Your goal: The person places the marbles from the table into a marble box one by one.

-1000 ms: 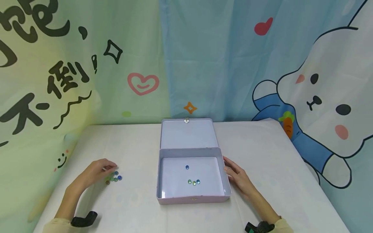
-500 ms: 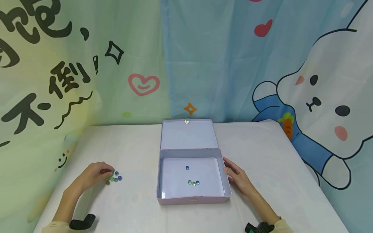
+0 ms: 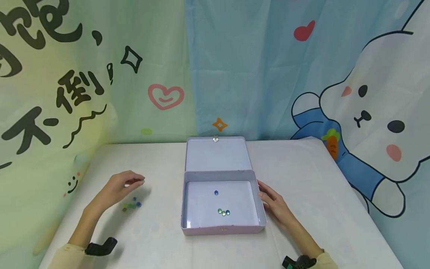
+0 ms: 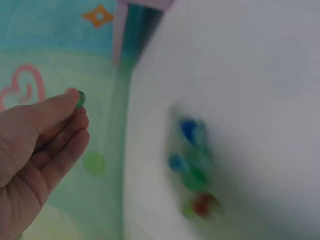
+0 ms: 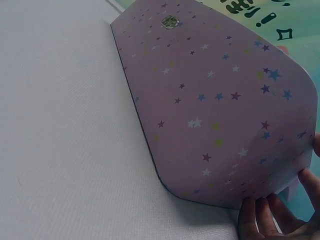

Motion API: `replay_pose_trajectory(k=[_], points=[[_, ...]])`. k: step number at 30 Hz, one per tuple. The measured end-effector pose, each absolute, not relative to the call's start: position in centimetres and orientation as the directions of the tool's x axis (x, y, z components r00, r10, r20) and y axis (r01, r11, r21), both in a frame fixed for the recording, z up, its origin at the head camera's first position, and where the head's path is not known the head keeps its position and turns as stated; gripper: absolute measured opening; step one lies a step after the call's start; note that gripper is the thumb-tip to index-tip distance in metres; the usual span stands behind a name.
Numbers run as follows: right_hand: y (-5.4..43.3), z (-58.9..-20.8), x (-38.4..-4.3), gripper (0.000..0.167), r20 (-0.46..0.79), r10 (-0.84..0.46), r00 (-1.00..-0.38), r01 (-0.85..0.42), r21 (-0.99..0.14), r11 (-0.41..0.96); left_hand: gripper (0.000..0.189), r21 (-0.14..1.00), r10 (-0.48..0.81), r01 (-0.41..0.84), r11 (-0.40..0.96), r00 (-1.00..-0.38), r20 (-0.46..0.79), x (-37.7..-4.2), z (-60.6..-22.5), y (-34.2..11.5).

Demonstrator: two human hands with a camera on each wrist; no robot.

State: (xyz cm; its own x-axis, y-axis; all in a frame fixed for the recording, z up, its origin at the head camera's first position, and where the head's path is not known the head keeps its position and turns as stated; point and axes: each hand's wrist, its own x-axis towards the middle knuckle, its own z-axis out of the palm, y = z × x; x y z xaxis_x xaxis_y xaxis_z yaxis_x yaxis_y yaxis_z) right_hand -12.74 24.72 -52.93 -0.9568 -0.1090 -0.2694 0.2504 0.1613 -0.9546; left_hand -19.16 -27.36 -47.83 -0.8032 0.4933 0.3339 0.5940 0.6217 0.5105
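Between thumb and fingertips, my left hand [image 3: 122,186] pinches a small green glass marble [image 4: 81,99], raised above the table. Below that hand lies a cluster of several marbles in blue, green and reddish brown, including a dark blue marble [image 3: 139,204]; the left wrist view blurs them. A pale purple hinged box [image 3: 223,230] stands with its lid [image 3: 216,154] tipped back. Inside are a lone blue marble [image 3: 216,192] and a small group with a pale green marble [image 3: 223,213]. My right hand [image 3: 275,205] rests its fingers against the box's right side.
A white cloth covers the table [image 3: 161,239]. Behind it hangs a printed curtain [image 3: 235,67]. Small stars decorate the box's outer wall [image 5: 215,110], which carries a metal clasp [image 5: 170,21]. Each wrist wears a black device, such as the left one [image 3: 101,247].
My left hand has picked a green marble from the cluster and lifted it up and to the right. The grouped marbles in the box have shifted slightly. My right hand stays put.
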Motion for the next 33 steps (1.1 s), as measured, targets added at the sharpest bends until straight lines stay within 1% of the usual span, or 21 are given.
replay_pose_trajectory(k=[3,6,8,10,14,17,20,23,27,33], points=[[24.7,-52.8,-12.8,0.056,-0.279,-0.104,-0.955,0.259,-0.951,0.172,0.018,0.522,0.571,0.638,0.567,-0.761,0.310,-20.2,-45.8,-24.6],[24.8,-52.8,-12.8,0.057,-0.278,-0.103,-0.955,0.259,-0.952,0.166,0.017,0.540,0.652,0.659,0.523,-0.718,0.245,-21.0,-43.8,-21.1],[24.9,-52.8,-12.8,0.056,-0.275,-0.100,-0.956,0.257,-0.953,0.164,0.018,0.547,0.707,0.677,0.492,-0.678,0.203,-21.4,-42.8,-18.6],[24.9,-52.8,-12.8,0.056,-0.268,-0.097,-0.959,0.250,-0.955,0.161,0.018,0.548,0.761,0.700,0.457,-0.627,0.167,-21.7,-42.2,-16.2],[24.8,-52.6,-12.8,0.056,-0.264,-0.103,-0.959,0.246,-0.956,0.159,0.016,0.512,0.856,0.763,0.395,-0.508,0.096,-21.9,-41.5,-11.8],[24.8,-52.6,-12.9,0.057,-0.269,-0.105,-0.957,0.251,-0.955,0.156,0.014,0.490,0.905,0.796,0.355,-0.425,0.034,-21.9,-41.3,-9.0],[24.8,-52.6,-12.9,0.056,-0.271,-0.104,-0.957,0.252,-0.954,0.160,0.011,0.470,0.935,0.821,0.324,-0.354,-0.026,-22.1,-41.2,-6.4],[24.8,-52.7,-12.9,0.056,-0.265,-0.103,-0.959,0.247,-0.956,0.159,0.012,0.452,0.948,0.835,0.313,-0.306,-0.090,-22.3,-41.2,-4.1],[24.7,-52.9,-13.0,0.056,-0.262,-0.103,-0.960,0.246,-0.959,0.143,0.016,0.450,0.951,0.838,0.309,-0.267,-0.156,-22.7,-41.5,-1.8],[24.6,-53.1,-12.9,0.056,-0.273,-0.107,-0.956,0.258,-0.956,0.140,0.018,0.458,0.962,0.848,0.265,-0.203,-0.181,-23.1,-42.3,1.1]])
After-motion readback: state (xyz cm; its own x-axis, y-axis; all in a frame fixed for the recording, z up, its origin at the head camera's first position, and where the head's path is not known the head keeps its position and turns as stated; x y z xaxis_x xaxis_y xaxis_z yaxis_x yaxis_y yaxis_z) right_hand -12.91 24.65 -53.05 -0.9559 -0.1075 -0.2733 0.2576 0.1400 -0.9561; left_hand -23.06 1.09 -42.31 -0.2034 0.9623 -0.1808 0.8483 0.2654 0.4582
